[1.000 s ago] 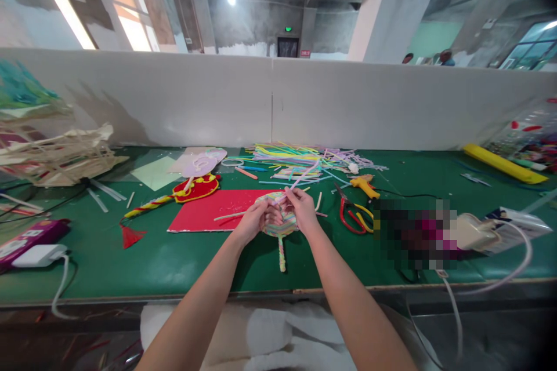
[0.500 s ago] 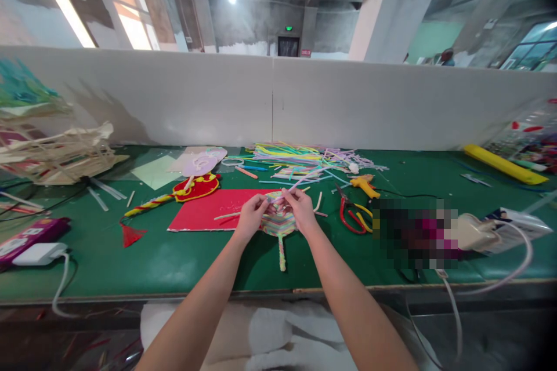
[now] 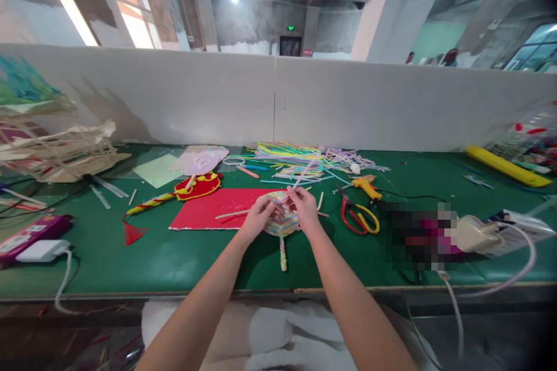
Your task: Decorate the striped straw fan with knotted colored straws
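Note:
My right hand (image 3: 303,207) pinches a lilac pipe cleaner (image 3: 303,175), whose free end points up and away to the right. Close beside it, my left hand (image 3: 262,214) has its fingers closed at the lower end of the same strip; the exact grip is partly hidden. Beneath both hands lies a round pastel-striped fan (image 3: 281,226) with a twisted handle (image 3: 284,254) pointing toward me. It overlaps the edge of a red board (image 3: 204,208). Loose pale stems (image 3: 232,214) stick out on either side of the fan.
Behind is a heap of pastel pipe cleaners (image 3: 287,153). To the right lie red-and-yellow-handled pliers (image 3: 354,220) and a yellow glue gun (image 3: 366,186). A red fan with yellow trim (image 3: 198,186), a purple power strip (image 3: 35,237) and a wooden model (image 3: 61,153) are at left.
My left hand has shifted slightly down and toward the right hand. The lilac pipe cleaner now stands more steeply in my right hand. The camera view has moved slightly.

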A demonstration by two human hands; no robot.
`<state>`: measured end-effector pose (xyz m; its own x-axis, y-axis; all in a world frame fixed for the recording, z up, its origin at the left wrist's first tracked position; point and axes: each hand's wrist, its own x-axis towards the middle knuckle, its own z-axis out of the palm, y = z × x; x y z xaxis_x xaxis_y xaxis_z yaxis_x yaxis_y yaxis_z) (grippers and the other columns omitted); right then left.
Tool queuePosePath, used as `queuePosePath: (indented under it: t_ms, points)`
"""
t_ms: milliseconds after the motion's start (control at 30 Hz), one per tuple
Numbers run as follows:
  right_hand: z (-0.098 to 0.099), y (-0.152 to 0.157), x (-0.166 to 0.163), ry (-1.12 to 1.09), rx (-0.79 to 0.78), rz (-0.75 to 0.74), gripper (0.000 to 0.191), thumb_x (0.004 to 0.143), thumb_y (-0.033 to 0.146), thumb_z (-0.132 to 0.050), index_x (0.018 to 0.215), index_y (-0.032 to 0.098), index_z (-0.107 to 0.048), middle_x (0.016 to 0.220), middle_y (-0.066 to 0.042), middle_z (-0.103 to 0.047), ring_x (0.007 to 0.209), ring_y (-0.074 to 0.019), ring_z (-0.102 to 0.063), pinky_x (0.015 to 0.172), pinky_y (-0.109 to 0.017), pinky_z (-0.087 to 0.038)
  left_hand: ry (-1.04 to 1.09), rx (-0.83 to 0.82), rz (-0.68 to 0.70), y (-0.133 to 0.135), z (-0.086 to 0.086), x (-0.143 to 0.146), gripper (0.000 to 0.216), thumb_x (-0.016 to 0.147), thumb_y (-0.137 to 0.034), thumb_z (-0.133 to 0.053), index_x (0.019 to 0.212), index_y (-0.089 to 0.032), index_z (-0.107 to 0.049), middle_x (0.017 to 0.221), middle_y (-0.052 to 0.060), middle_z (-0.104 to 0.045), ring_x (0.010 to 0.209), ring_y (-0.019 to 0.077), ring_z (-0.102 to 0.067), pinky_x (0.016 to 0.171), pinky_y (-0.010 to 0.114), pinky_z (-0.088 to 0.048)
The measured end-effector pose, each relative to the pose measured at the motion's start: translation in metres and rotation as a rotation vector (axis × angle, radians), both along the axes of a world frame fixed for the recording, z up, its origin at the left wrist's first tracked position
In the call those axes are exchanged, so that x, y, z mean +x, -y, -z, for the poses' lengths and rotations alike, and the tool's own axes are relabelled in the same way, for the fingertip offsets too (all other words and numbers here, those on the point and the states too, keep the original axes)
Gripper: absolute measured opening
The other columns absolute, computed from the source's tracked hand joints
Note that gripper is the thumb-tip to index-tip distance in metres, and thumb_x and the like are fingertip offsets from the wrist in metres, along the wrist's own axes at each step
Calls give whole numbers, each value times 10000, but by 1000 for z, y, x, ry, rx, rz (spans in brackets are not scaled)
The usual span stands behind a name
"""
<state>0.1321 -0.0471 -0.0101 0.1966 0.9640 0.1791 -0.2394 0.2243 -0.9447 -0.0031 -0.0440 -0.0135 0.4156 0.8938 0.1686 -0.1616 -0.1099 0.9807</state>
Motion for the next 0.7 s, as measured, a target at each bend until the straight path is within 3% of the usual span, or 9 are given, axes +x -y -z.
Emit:
queuePosePath:
  t_ms: [200,400,567,700]
  points:
    - [-1,2,-5,-14,-2,-54,278,672,448,-609,657,176,-556,597,-12,-626,416,-97,-493,341,-198,-334,47,27,-168,-6,3,-4,253,719,-404,-564,749,-154,-536,623,-7,-598,602,130,-575,636,267,-478]
    - [-1,-1,-3,-32,19,-1,277,681,439,-605,645,170,-553,561,0,-603,404,-84,-471,337,-190,-325,-99,120,-306,-13,-2,4,223,750,-359,-515,664,-156,-545,609,2,-596,615,137,-569,642,257,-454]
    - [1,-5,5,-26,35,163,312,702,478,-566,625,179,-520,523,26,-535,400,-77,-447,347,-190,-330,-264,292,-292,-19,-14,16,230,775,-341,-476,637,-170,-543,582,-5,-583,592,130,-555,597,226,-424]
    - [4,-6,9,-11,21,192,327,694,483,-573,580,188,-492,464,54,-444,367,-63,-375,341,-193,-290,-302,322,-199,-17,-10,16,226,785,-328,-456,645,-172,-541,568,-5,-571,568,127,-545,577,222,-418]
